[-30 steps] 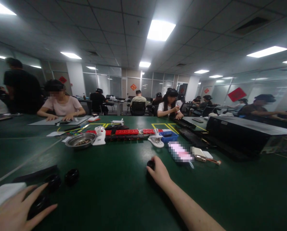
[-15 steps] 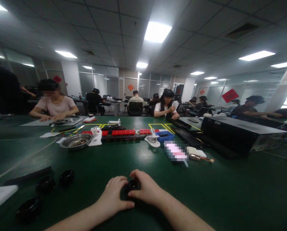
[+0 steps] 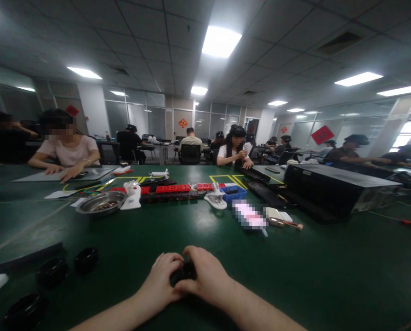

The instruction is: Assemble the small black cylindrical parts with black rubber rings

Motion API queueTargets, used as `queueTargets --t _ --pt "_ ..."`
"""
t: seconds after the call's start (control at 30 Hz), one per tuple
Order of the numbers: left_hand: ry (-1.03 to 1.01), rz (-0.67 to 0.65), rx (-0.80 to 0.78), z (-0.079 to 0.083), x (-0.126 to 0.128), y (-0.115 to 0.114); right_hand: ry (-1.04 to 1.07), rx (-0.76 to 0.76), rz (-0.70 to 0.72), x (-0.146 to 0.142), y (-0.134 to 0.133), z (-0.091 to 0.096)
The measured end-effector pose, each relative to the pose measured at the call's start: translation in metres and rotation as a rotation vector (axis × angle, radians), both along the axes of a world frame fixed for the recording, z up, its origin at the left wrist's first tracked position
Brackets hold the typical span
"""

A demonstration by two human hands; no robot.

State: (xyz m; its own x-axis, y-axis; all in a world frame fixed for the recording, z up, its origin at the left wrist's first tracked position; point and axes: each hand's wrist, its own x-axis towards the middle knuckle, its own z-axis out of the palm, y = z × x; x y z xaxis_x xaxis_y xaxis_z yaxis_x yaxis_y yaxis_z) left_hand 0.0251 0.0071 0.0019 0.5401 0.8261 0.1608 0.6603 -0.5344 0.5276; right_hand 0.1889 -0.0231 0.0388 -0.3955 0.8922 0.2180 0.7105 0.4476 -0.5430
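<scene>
My left hand (image 3: 160, 278) and my right hand (image 3: 208, 275) curve around a small dark round part (image 3: 188, 271) low over the green table. Their fingers and thumbs close on it from both sides and hide most of it, so its exact kind does not show. To the left lie several glossy black ring-shaped pieces: one at the back (image 3: 86, 259), one in the middle (image 3: 52, 271) and a larger one close to me (image 3: 25, 311).
A metal bowl (image 3: 102, 204) with small parts, white clamps (image 3: 215, 196), a red strip (image 3: 173, 189) and a blue basket (image 3: 235, 195) stand ahead. A big black case (image 3: 324, 191) is at the right. Co-workers sit across the table.
Both my hands have drawn closer together around the dark part, with the right thumb now near the left. The view has turned slightly right, so the scene sits further left.
</scene>
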Motion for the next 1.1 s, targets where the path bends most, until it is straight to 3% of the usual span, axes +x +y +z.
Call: queueTargets --t 0.2,0.43,0.67,0.9,1.0,1.1 --pt "-0.001 -0.021 0.01 0.001 0.0 0.0 0.174 -0.066 0.154 0.004 -0.005 0.005" --pt "0.005 -0.096 0.06 -0.002 -0.003 -0.001 0.098 -0.014 -0.041 -0.002 -0.002 -0.002" --pt "-0.014 -0.074 0.021 -0.003 -0.002 0.002 0.158 -0.013 0.168 0.0 -0.009 0.007" --pt "-0.048 -0.079 0.075 -0.002 -0.002 -0.001 0.102 0.017 -0.076 -0.001 -0.001 -0.004" --pt "-0.042 -0.082 0.062 -0.002 -0.001 -0.001 0.115 -0.023 -0.059 -0.001 0.001 -0.005" --pt "-0.043 -0.091 0.067 -0.005 -0.002 0.001 0.186 -0.069 0.067 0.001 -0.002 -0.002"
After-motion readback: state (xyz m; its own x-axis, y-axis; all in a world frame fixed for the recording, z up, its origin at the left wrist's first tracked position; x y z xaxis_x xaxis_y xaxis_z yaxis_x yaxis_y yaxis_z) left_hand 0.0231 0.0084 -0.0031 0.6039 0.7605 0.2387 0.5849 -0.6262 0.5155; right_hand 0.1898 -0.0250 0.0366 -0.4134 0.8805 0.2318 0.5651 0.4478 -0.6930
